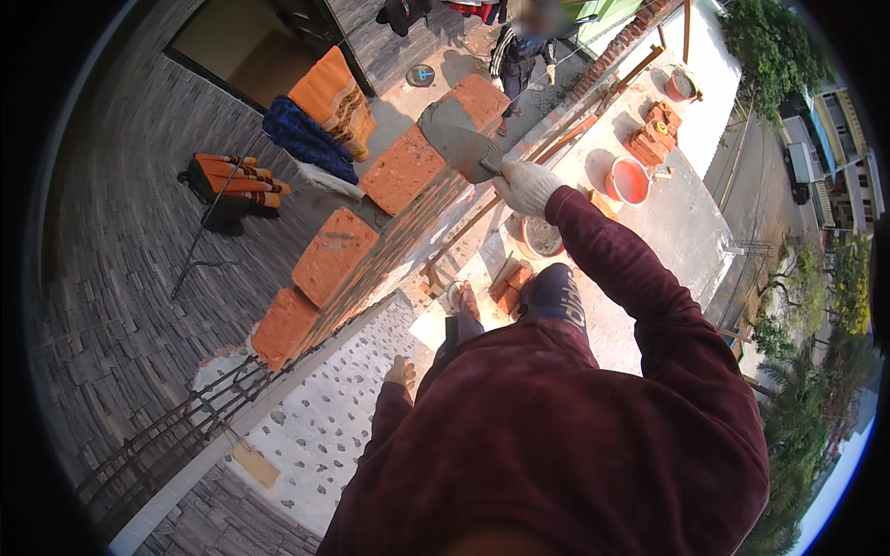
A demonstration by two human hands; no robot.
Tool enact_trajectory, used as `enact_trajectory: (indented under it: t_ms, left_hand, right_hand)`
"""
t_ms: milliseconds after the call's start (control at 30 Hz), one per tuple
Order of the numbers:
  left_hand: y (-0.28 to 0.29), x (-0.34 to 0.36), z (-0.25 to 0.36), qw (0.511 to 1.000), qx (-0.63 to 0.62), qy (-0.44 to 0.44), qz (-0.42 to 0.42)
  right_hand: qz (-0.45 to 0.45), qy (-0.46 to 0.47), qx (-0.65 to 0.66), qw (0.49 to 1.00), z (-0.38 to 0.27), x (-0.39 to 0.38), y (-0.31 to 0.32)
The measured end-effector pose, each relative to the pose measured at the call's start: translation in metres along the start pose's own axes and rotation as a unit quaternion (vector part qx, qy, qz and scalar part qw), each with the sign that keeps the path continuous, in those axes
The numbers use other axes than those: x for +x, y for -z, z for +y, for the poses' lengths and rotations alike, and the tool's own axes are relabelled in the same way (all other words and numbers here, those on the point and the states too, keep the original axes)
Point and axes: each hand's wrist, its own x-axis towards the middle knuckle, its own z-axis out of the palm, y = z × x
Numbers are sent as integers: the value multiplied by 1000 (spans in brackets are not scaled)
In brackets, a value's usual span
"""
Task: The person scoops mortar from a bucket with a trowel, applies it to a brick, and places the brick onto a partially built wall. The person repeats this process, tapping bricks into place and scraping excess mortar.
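My right hand (pixel 528 188), in a white glove, is closed round the handle of a trowel (pixel 473 153). Its broad grey blade lies over the top of a brick wall (pixel 408 232), between an orange brick (pixel 402 170) and a farther brick (pixel 480 100). Grey mortar shows around the blade, though blade and mortar are hard to tell apart. Nearer along the wall sit two more bricks, one (pixel 335 256) beyond the other (pixel 285 329). My left hand (pixel 401 372) hangs low beside my leg, apart from the wall, fingers loosely extended and seemingly holding nothing.
A bucket of mortar (pixel 542 237), a red bucket (pixel 629 180) and stacked bricks (pixel 654 132) stand on the pale slab to the right. Steel bars (pixel 176 417) stick out at the wall's near end. Past the far end stands another person (pixel 526 60). Orange cloth (pixel 332 102) hangs left.
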Motion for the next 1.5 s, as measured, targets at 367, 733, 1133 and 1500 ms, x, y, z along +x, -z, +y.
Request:
enact_trajectory:
  t_ms: [367,733,1133,1500]
  left_hand:
    - [9,52,-47,999,-29,9,-36]
    - [6,21,-29,993,-83,9,-80]
    - [31,17,-72,994,-93,-29,-54]
    - [-1,0,-24,994,-30,-68,-75]
  right_hand:
    - [-105,-77,221,967,-53,15,6]
    - [183,188,-456,850,-67,95,124]
    - [163,132,-569,795,-11,100,210]
    - [119,181,-504,836,12,79,158]
